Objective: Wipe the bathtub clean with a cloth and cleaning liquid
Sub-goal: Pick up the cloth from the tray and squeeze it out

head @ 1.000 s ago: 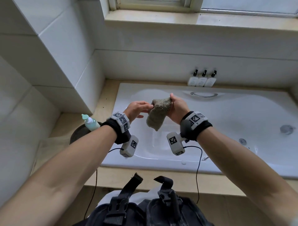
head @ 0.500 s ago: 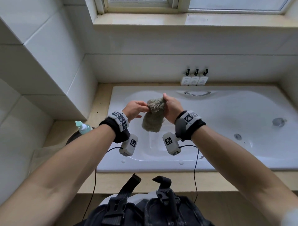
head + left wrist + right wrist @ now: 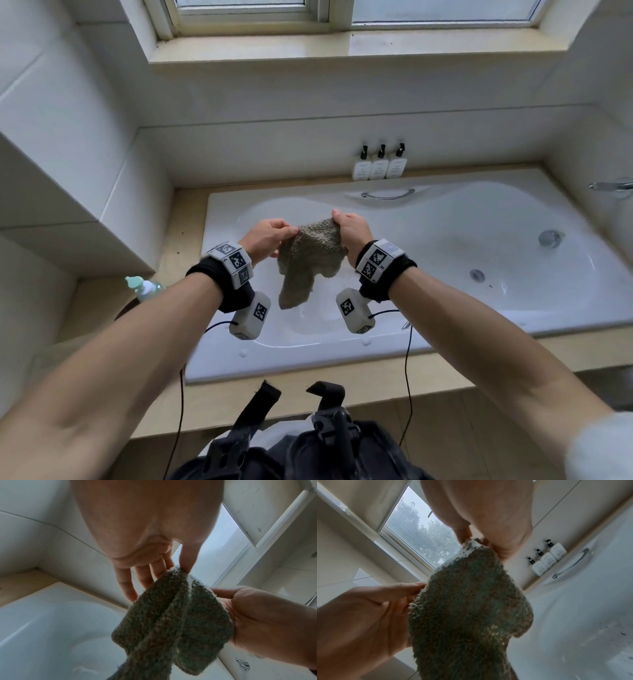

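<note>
**Cloth held up over the tub by both hands**

In the middle of the head view the left hand [image 3: 265,236] and the right hand [image 3: 352,231] hold a grey-green cloth [image 3: 308,257] in the air above the white tub [image 3: 445,246]. Each hand grips one upper corner, so the top edge runs between them and the rest hangs down in loose folds, clear of the tub floor.

The left wrist view shows the left thumb and forefinger pinching the cloth's top edge, while the other fingers [image 3: 126,582] reach out almost straight beside it. In the right wrist view the right thumb and fingers [image 3: 505,550] are clenched on the opposite corner.

A bottle [image 3: 144,287] with a pale green cap stands at the left edge of the frame, on the beige ledge [image 3: 102,308] by the tub's near left corner. Three white pump bottles [image 3: 379,166] stand in a row against the wall on the far ledge, just above a chrome handle [image 3: 387,195] set in the tub's far rim. The drain [image 3: 549,237] sits at the right end of the tub, with dark specks on the tub floor near it. A window [image 3: 342,13] runs along the top of the frame.
</note>
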`<state>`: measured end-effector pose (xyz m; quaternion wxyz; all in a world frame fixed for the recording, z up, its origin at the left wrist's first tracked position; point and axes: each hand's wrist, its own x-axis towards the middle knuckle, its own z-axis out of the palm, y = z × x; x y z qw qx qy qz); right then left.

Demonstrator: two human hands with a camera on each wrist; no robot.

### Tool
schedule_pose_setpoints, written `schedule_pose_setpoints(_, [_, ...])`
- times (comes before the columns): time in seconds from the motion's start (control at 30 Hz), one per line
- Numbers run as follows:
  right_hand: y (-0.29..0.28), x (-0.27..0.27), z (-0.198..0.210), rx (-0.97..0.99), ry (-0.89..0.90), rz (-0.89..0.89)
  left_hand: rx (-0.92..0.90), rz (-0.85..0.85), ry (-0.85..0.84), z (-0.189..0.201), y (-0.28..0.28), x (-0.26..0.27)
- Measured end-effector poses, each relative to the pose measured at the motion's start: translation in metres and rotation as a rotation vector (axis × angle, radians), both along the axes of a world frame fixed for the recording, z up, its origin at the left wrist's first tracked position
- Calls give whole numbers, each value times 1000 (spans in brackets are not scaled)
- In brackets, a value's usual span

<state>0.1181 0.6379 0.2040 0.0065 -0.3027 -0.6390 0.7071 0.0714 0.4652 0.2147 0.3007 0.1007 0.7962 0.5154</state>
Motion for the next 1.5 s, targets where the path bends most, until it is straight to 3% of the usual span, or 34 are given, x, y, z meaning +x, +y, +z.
schedule_pose_setpoints(0.13, [7, 7, -4, -61, -11, -2, -11, 44, 6, -9, 2, 4])
schedule_pose_setpoints(0.23, [9, 11, -8, 26, -48, 14, 0, 104, 44, -15, 2, 9])
schedule_pose_setpoints(0.7, [-18, 7, -28, 24, -37, -105, 64, 128, 30, -33, -19, -1])
schedule_pose_setpoints(1.0, [-48, 12, -30, -3, -171, 103, 59, 122, -40, -47, -37, -16])
schedule_pose_setpoints(1.17, [-64, 24, -47, 119, -294, 69, 145, 162, -68, -45, -33, -23])
schedule_pose_setpoints(1.3, [-71, 39, -54, -47, -365, 108, 198, 224, -92, -47, -31, -27])
schedule_pose_setpoints(1.5, [-78, 40, -60, -206, -292, 131, 266, 245, -180, -44, -35, -22])
